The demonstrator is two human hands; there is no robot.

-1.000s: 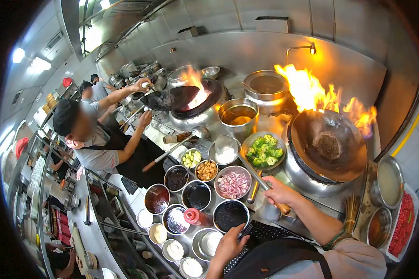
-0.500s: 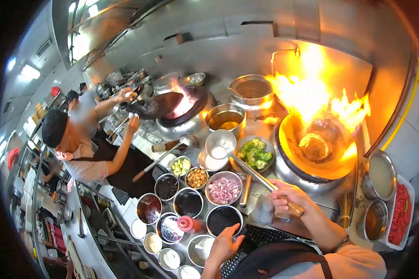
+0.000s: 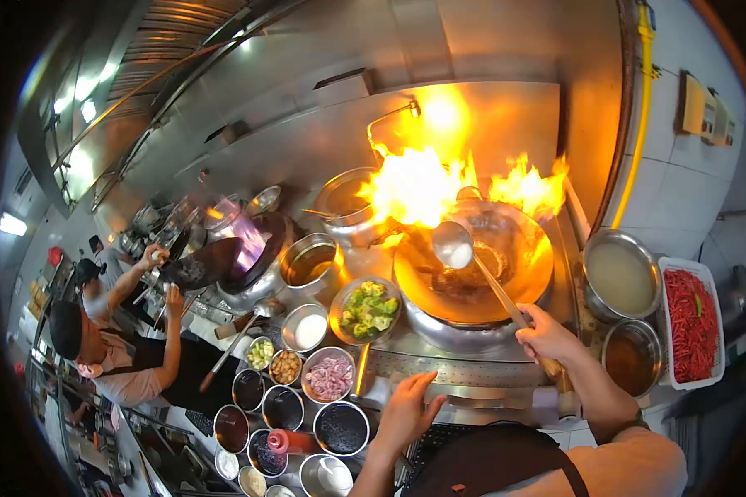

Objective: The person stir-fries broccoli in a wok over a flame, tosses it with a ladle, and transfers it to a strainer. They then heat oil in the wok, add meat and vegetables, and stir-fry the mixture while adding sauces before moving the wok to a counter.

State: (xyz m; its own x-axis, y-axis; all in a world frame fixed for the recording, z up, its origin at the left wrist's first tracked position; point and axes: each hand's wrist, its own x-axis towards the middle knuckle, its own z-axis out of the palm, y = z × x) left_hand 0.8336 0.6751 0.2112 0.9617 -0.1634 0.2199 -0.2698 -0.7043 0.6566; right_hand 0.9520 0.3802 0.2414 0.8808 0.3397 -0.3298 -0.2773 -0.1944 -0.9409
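My right hand (image 3: pixel 547 333) is wrapped round the wooden handle of a long ladle (image 3: pixel 453 243). The ladle's bowl, with something white in it, hangs over a large wok (image 3: pixel 518 286) on the stove. Tall flames (image 3: pixel 419 186) rise along the wok's back edge, and brown contents show inside it. My left hand (image 3: pixel 408 407) holds nothing, its fingers apart, near the counter's front edge, to the right of a bowl of dark sauce (image 3: pixel 341 428). Broccoli (image 3: pixel 370 312) fills a bowl left of the wok.
Bowls of sliced onion (image 3: pixel 330 377), nuts (image 3: pixel 285 367) and sauces stand at the left, with a red bottle (image 3: pixel 290 441). A co-worker (image 3: pixel 120 348) handles another wok. On the right are a pale-liquid pot (image 3: pixel 622 276) and a basket of red shreds (image 3: pixel 693 325).
The view has turned right. My right hand has carried the ladle from the bowls at the left to over the wok. White stuff now shows in the ladle. My left hand stays open.
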